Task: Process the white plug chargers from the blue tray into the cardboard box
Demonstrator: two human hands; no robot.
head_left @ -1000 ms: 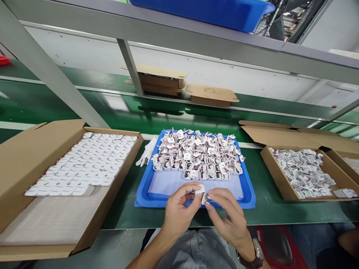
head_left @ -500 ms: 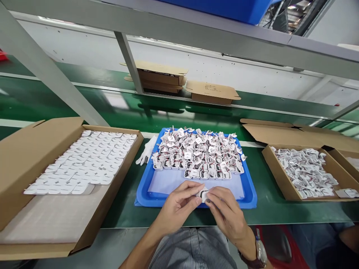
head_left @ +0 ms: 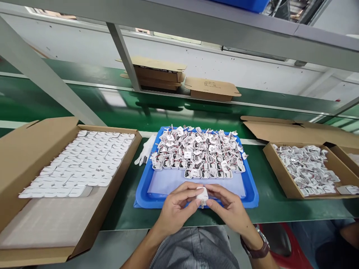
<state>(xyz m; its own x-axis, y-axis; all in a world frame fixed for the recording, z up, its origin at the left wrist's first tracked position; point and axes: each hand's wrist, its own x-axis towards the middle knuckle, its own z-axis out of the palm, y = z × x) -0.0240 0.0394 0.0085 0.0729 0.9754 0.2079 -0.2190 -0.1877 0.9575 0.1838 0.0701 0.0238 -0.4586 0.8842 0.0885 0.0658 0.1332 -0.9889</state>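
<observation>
A small white plastic housing (head_left: 202,194) with metal prongs at its lower end is held between both hands, above the front of the blue tray (head_left: 141,192). My left hand (head_left: 179,205) pinches it from the left with thumb and fingers. On the other side, my right hand (head_left: 227,205) grips its right edge the same way. Behind them, rows of open white housings (head_left: 196,153) with loose lids and red and dark wires fill the back of the tray.
At left lies an open carton (head_left: 105,216) with rows of white pieces (head_left: 84,160). A white glove (head_left: 146,150) lies beside the tray. Another carton (head_left: 283,175) at right holds piled white parts (head_left: 308,170). Flat boxes (head_left: 210,89) sit behind; a person's arm (head_left: 350,237) shows lower right.
The white housing has turned in my hands, so its closed face and prongs now show. My right hand has shifted its grip, with the thumb at the housing's lower edge.
</observation>
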